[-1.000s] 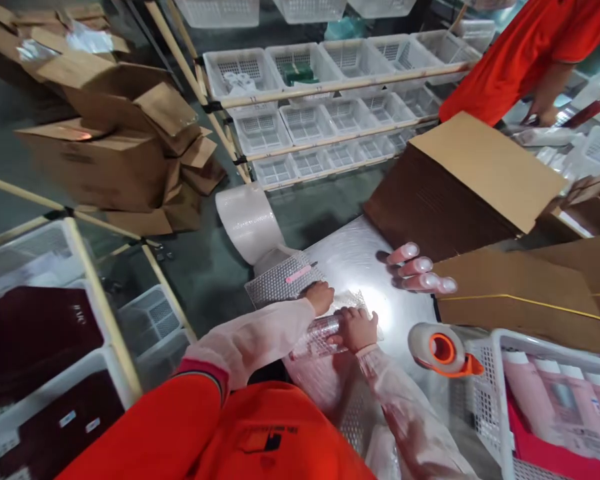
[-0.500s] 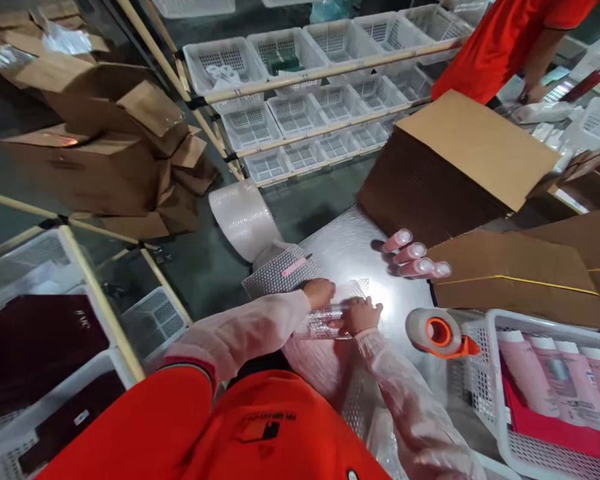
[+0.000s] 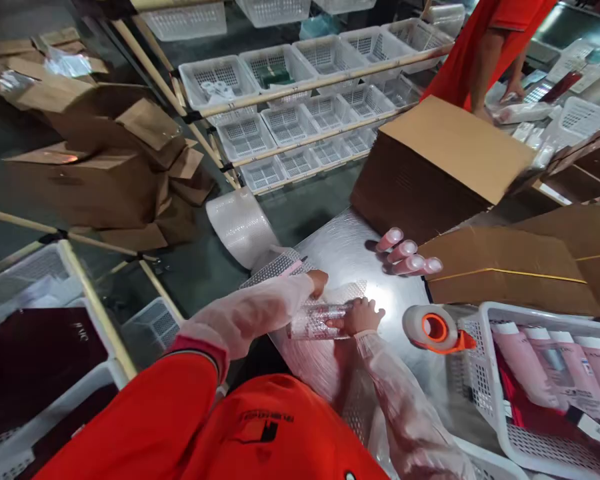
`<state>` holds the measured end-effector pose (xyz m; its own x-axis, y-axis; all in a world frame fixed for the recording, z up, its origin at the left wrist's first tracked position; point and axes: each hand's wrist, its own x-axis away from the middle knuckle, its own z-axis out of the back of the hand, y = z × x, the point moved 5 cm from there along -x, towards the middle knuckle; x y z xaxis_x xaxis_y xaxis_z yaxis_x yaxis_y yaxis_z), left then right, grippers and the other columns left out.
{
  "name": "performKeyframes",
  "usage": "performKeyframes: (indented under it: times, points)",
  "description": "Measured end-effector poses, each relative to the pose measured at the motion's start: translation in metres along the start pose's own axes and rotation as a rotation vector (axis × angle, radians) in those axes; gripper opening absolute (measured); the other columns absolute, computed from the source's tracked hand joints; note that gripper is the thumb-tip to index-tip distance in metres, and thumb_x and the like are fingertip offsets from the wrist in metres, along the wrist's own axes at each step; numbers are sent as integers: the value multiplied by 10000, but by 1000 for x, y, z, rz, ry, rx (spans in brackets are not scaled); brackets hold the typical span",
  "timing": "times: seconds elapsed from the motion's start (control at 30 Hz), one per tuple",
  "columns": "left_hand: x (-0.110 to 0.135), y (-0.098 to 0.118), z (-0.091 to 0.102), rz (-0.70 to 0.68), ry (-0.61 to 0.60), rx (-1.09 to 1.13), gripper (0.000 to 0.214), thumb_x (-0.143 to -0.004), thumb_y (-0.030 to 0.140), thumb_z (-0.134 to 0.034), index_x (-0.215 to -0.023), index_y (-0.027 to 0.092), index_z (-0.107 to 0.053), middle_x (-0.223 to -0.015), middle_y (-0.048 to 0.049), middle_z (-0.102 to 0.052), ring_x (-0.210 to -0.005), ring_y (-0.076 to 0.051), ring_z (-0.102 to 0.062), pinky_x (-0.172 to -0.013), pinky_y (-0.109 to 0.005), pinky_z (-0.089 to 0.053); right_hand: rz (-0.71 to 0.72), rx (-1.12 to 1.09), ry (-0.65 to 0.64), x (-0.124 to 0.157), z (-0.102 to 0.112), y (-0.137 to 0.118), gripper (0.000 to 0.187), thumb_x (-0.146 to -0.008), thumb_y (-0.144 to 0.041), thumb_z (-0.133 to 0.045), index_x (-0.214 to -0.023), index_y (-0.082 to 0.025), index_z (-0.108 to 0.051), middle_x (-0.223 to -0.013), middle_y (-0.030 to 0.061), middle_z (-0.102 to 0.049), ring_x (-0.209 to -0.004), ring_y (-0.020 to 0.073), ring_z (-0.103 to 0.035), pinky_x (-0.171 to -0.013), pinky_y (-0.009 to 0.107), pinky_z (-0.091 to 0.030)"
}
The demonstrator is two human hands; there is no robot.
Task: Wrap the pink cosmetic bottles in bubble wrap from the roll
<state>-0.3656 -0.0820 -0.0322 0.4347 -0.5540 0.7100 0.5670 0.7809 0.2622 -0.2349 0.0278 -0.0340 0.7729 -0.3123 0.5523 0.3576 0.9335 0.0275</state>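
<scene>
A metal table [image 3: 350,257] is shining under the light, and everything here is placed against it. Beyond its far left corner a rack [image 3: 300,87] is holding about a dozen white baskets, most showing bare mesh; one [image 3: 275,67] is carrying something dark green and one [image 3: 215,83] some white packets. Left of the table, across the floor, a heap of brown cartons [image 3: 95,160] is lying slumped; I cannot count them surely. On the table's far right a stack of flat cardboard [image 3: 445,167] is sitting, with more folded board [image 3: 510,270] lying nearer along the right edge. At the table's near right a white basket [image 3: 510,400] is holding four pink tubes [image 3: 555,367] side by side. A roll of bubble wrap [image 3: 240,227] is standing off the table's left edge, its sheet [image 3: 280,267] trailing onto the top. Four more pink tubes [image 3: 405,253] are sticking out from under the folded board. One tape dispenser [image 3: 433,328] is resting by the basket.

Near the table's front edge one tube wrapped in bubble wrap [image 3: 317,321] is lying flat. The right hand [image 3: 363,317] is pressing on its right end, fingers curled over it. The left hand [image 3: 319,281] is lying just behind it on the sheet, fingers bunched; whether it is pinching the wrap I cannot tell.

A person in red [image 3: 485,47] is standing beyond the table's far right.
</scene>
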Motion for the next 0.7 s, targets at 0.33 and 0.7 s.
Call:
performKeyframes:
  times: [0.33,0.7]
  points:
    - [49,23,-41,-86,137,-79,308,-951,90,-594,-1227,108,-731,-1305,-208,-704,-1183,-306,-719,-1003,-385,-586,-103,-116,93,6,-26,20,710,-931,-647,-645,-1301,-43,-691,-1361,324,-632,-1268,407,-579,-1038,579,-421]
    - [60,23,-55,-171,230,-111,384,-1030,346,-615,-1359,154,-670,-1215,-150,-747,-1172,-312,-675,-984,-397,-540,-190,-213,233,13,-26,17,707,-894,-672,-705,-1224,-47,-702,-1259,297,-656,-1107,387,-674,-1014,590,-448]
